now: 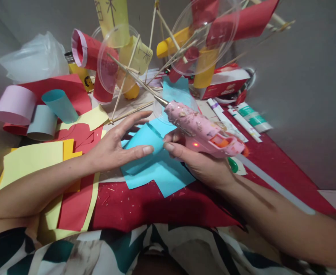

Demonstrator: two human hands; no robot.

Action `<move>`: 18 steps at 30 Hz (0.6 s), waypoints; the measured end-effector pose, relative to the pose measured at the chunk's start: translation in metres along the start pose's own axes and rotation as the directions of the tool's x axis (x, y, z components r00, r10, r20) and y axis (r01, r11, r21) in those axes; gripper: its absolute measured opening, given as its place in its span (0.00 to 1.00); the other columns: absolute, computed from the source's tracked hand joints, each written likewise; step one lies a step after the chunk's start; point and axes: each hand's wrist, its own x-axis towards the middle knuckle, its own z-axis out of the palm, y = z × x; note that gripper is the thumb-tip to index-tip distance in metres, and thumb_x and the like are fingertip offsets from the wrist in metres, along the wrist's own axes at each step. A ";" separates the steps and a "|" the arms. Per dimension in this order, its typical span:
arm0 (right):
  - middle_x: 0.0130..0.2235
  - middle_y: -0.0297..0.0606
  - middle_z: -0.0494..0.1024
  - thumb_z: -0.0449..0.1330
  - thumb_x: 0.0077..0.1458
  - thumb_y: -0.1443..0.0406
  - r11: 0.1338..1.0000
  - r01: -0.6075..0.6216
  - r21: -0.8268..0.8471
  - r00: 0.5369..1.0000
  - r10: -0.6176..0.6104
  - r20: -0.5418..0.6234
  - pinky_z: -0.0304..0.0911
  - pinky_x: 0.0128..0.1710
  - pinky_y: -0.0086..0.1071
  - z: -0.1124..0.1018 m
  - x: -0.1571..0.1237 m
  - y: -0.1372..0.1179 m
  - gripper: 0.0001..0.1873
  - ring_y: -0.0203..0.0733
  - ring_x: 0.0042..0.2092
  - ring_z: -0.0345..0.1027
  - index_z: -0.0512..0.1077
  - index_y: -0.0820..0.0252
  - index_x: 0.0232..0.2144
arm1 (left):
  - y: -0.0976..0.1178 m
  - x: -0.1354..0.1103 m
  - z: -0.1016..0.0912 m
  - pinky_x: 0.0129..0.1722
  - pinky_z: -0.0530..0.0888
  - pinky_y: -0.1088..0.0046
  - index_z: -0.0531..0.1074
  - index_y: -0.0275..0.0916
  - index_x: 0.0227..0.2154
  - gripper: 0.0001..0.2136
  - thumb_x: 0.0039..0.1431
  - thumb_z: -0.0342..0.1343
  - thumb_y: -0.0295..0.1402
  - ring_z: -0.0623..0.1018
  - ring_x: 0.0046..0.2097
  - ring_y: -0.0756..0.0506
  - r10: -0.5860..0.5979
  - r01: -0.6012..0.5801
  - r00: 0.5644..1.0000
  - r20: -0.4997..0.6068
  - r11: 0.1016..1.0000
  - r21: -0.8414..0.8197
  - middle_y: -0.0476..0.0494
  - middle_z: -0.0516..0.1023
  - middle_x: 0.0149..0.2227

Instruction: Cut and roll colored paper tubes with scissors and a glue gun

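My right hand [205, 164] is wrapped around a pink hot glue gun [191, 122], whose orange light glows. Its metal nozzle points up and to the left, and a clear glue stick [277, 185] sticks out of its back. The thumb and a finger of this hand meet at the edge of a curled light-blue paper sheet [142, 152]. My left hand [119, 141] is open, fingers stretched and apart, its thumb against the curled paper. More flat blue paper [170, 175] lies below. Whether my left fingers touch the paper's far side is hidden.
A stick frame [128, 74] with clear plastic discs [119, 59] and red paper tubes [99, 49] stands at the back. Paper rolls [15, 105], cut sheets [33, 162] and a plastic bag [37, 57] sit left. Markers [245, 122] and a red box [225, 82] lie right.
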 end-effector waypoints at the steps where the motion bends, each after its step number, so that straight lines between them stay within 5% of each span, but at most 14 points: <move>1: 0.35 0.33 0.78 0.66 0.57 0.56 1.000 -0.018 0.015 1.000 0.017 0.002 0.70 0.47 0.40 -0.001 0.001 0.000 0.08 0.41 0.38 0.72 0.76 0.53 0.33 | 0.001 0.001 -0.002 0.54 0.80 0.62 0.67 0.46 0.65 0.29 0.63 0.65 0.43 0.77 0.62 0.36 0.017 -0.017 1.000 0.000 1.000 0.007 0.36 0.72 0.65; 8: 0.34 0.34 0.78 0.67 0.55 0.57 0.999 0.020 0.025 0.989 -0.023 0.143 0.71 0.42 0.38 -0.004 0.007 -0.002 0.08 0.42 0.37 0.73 0.75 0.54 0.32 | 0.005 0.006 -0.010 0.64 0.72 0.51 0.81 0.43 0.42 0.07 0.62 0.66 0.37 0.76 0.62 0.37 0.204 -0.206 0.978 0.036 0.975 0.084 0.39 0.81 0.57; 13: 0.32 0.33 0.77 0.66 0.56 0.59 0.999 0.040 0.022 0.985 -0.043 0.166 0.72 0.42 0.37 -0.002 0.007 -0.006 0.07 0.40 0.35 0.72 0.74 0.54 0.30 | 0.006 0.005 -0.006 0.59 0.76 0.57 0.79 0.41 0.38 0.03 0.61 0.67 0.31 0.79 0.58 0.39 0.195 -0.197 0.979 0.053 0.980 0.037 0.43 0.85 0.42; 18: 0.39 0.35 0.79 0.67 0.57 0.56 0.993 0.100 -0.058 0.995 -0.101 -0.013 0.71 0.41 0.37 -0.006 0.005 -0.008 0.08 0.41 0.38 0.73 0.76 0.52 0.35 | 0.013 0.002 -0.009 0.51 0.79 0.60 0.77 0.42 0.38 0.06 0.60 0.67 0.29 0.82 0.46 0.42 0.356 -0.339 0.934 -0.038 0.912 0.231 0.48 0.83 0.33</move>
